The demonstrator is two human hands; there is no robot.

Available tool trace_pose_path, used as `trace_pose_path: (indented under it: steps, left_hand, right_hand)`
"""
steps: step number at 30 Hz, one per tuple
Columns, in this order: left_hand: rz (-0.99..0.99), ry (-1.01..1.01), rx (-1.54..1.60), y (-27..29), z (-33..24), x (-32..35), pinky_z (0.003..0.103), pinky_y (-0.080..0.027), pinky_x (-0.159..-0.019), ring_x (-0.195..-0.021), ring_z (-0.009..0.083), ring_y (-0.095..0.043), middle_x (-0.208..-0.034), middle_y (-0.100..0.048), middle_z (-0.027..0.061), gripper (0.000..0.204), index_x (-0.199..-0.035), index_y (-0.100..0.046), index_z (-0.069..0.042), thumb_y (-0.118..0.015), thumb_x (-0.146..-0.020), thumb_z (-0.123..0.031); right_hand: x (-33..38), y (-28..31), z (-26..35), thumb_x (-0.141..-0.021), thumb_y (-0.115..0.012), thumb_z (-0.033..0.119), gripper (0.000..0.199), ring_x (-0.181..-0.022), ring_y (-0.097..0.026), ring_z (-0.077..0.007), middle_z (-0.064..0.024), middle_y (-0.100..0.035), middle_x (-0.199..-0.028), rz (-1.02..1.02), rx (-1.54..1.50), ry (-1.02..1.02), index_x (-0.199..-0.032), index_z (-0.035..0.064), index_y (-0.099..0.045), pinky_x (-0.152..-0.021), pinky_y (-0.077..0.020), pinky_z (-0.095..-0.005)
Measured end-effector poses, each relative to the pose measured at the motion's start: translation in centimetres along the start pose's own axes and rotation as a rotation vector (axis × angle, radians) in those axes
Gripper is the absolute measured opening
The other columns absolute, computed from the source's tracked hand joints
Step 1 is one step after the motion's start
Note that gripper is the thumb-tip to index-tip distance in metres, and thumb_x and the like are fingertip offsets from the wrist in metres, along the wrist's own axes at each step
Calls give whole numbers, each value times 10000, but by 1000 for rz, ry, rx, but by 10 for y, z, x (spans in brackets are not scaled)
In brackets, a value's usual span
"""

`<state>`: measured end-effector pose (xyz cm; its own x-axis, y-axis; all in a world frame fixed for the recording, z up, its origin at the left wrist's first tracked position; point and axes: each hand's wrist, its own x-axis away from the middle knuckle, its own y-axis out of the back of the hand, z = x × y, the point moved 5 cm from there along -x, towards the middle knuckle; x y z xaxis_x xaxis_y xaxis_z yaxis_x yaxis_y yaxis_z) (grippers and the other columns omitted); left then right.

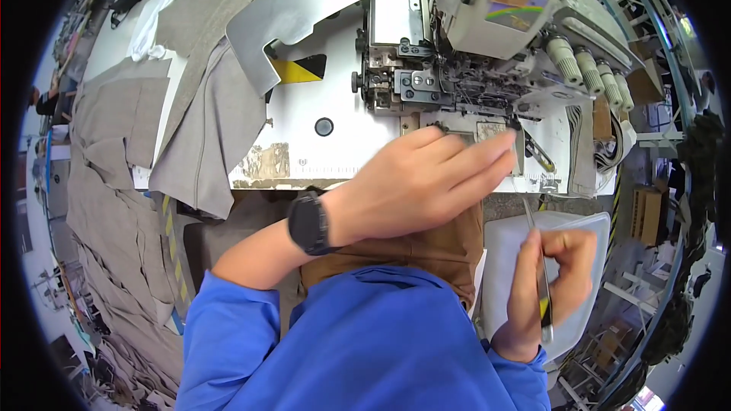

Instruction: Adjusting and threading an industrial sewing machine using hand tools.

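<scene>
My left hand [426, 175], with a black watch [308, 222] on its wrist, reaches rightward across the front of the overlock sewing machine [495, 7]. Its fingers are stretched out and slightly blurred, and nothing shows in them. Just beyond the fingertips, a small cutter with a dark and yellow handle [542, 156] lies on the machine table [346, 148]. Lower right, my right hand [560, 270] is closed around slim metal tweezers [542, 285]. Their thin tips point up toward the table edge.
Grey-brown fabric pieces [202, 129] cover the table's left side and hang over its edge. A metal plate [304, 7] stands left of the machine. Thread cones [563, 59] line its right side. A pale plastic bin [579, 228] sits below the table at right.
</scene>
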<state>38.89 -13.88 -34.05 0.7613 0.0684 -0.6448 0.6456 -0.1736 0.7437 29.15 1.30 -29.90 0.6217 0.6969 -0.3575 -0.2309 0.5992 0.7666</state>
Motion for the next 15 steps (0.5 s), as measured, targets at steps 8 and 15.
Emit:
trace_pose_path:
  steps: [8,15]
  left_hand:
    - [-38,-66,354,-25,-55,3,305,-540,-637,-774,218,-643,-890,-622,76,189,-937,-670,-37,-639,-759,-93]
    - [59,-228,408,-20,-107,11,337,-531,-811,-957,250,-632,-1120,-625,135,281,-1080,-650,-42,-646,-822,-152]
  right_hand:
    - [-26,-18,-60,-795,-562,128,401,-1010,-557,-189,-187,-530,-1212,296,-1150,-261,-1144,-69,-539,-950,-404,-320]
    - [-14,-80,-83,-902,-632,203,324,-555,-512,-70,-55,-650,-777,827,-1432,-514,-1123,-29,-586,-506,-381,-205]
